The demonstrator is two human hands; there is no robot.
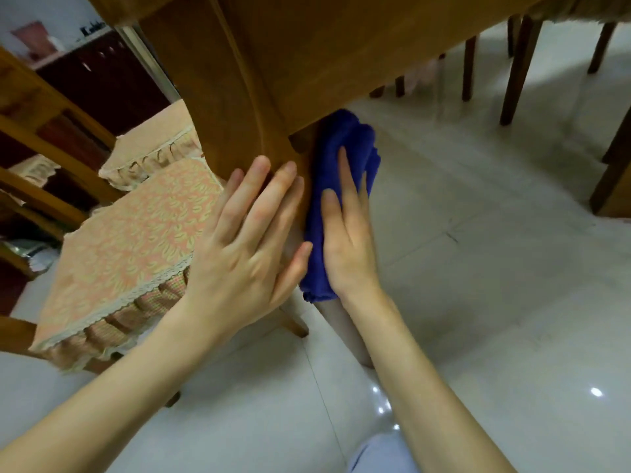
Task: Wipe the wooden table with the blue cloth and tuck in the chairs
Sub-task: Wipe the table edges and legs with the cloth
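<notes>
Blue cloth (pixel 345 145): soft, light pile fabric, bunched; judged likely to fold and slide under pressure, with no breakage risk. Best controlled by a flat palm over its middle, loose lower hem gathered in. Location: laid lengthwise against the upper desk leg (pixel 345 329), just below the corner of the wooden desk (pixel 307 46). Right grip (pixel 348 240): fingers straight, pressing the cloth onto the leg; cloth directly under palm, top fold projecting beyond the fingertips. Left grip (pixel 246 240): flat, holding nothing, braced on the desk corner just beside the cloth. Cushioned chair (pixel 129 240) stands left, apparently not fully tucked in
</notes>
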